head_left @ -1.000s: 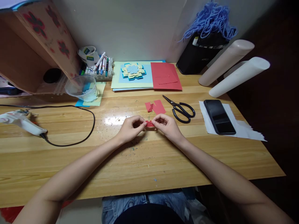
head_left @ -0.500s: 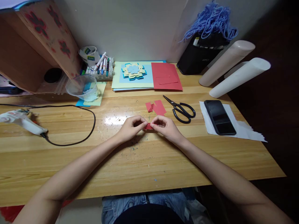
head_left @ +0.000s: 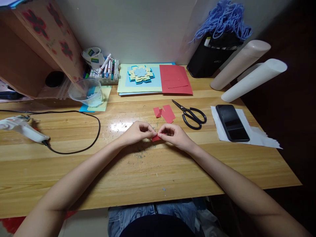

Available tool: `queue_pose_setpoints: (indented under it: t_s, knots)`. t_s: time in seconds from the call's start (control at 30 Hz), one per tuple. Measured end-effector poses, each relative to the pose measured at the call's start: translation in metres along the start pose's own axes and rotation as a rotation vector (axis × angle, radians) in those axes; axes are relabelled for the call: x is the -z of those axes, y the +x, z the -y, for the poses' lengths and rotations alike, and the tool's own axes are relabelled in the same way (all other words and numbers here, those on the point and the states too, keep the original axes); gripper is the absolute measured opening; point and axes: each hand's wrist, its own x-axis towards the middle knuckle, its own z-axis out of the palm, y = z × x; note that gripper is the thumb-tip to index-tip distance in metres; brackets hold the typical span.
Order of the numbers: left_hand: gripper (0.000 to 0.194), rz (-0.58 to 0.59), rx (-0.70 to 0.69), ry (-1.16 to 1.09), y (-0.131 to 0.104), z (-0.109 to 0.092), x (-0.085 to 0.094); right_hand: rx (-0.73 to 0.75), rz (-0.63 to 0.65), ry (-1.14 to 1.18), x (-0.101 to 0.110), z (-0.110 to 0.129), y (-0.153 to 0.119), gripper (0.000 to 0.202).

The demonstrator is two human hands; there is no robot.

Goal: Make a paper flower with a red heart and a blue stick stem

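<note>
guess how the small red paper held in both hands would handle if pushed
The small red paper is probably very light, being so little. It looks thin, so likely bends easily; its flat-looking face makes rolling unlikely.

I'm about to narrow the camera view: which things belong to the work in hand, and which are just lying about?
In the work:
small red paper, pinched by the left hand and right hand
red scraps, probably, by matching colour
scissors, likely, lying close by

Apparently just lying about:
phone
blue yarn
markers
</note>
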Motion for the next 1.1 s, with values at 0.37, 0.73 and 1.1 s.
queue_pose_setpoints:
  t_s: [0.37, 0.73, 1.1]
  knots:
    - [0.019, 0.068, 0.0, 0.056, 0.0, 0.001, 0.003, -0.005, 0.019, -0.068, -0.001, 0.003, -0.002, 0.013]
    - [0.022, 0.176, 0.006, 0.042, 0.0, 0.001, 0.009, -0.02, 0.097, 0.048, 0.001, 0.002, -0.001, 0.014]
    - [0.022, 0.232, -0.064, 0.047, -0.002, 0.001, 0.007, -0.021, 0.125, 0.103, 0.001, 0.005, -0.003, 0.018]
